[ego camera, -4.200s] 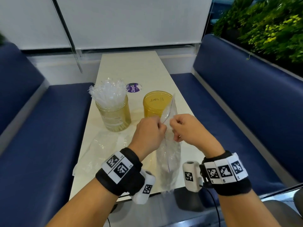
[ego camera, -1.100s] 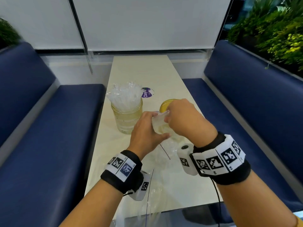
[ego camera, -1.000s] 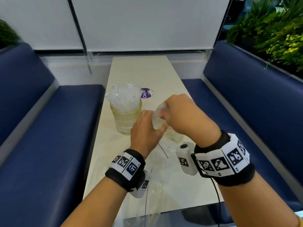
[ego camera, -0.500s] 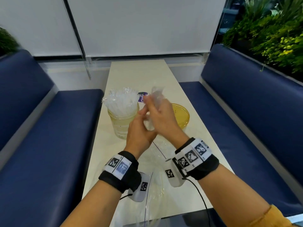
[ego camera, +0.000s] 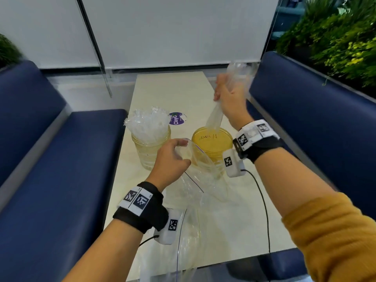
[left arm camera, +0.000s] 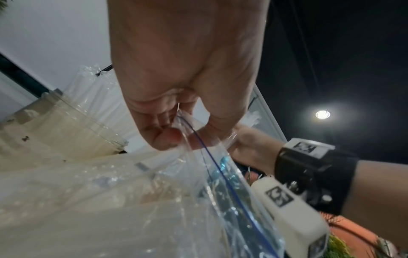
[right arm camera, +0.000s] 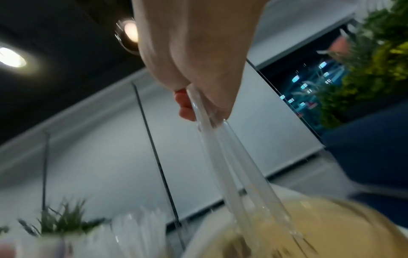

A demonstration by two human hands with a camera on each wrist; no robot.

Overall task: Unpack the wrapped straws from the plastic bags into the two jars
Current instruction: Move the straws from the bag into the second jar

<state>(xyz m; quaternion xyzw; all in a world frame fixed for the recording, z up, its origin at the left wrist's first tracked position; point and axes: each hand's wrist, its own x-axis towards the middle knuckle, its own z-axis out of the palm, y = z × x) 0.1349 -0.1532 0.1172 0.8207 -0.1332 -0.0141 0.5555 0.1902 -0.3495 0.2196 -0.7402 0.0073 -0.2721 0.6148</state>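
My right hand [ego camera: 228, 96] [right arm camera: 194, 97] grips a bundle of wrapped straws [ego camera: 215, 117] [right arm camera: 232, 165], held upright with its lower end just over the mouth of the yellow jar [ego camera: 212, 143] [right arm camera: 320, 227]. My left hand [ego camera: 173, 157] [left arm camera: 178, 132] pinches the blue-lined rim of a clear plastic bag [ego camera: 200, 180] [left arm camera: 198, 200] in front of that jar. The clear jar [ego camera: 150, 147] [left arm camera: 66, 129] to the left is packed with wrapped straws [ego camera: 147, 125].
The jars stand on a narrow cream table [ego camera: 168, 92] between two blue benches [ego camera: 50, 169]. Another limp clear bag [ego camera: 183, 251] lies on the near end of the table. A purple round sticker [ego camera: 177, 118] sits behind the jars. Plants [ego camera: 335, 37] line the right.
My right hand has pulled the straw bundle out of the bag, lifted it up and to the right, and now holds it over the yellow jar. My left hand stays on the bag's rim.
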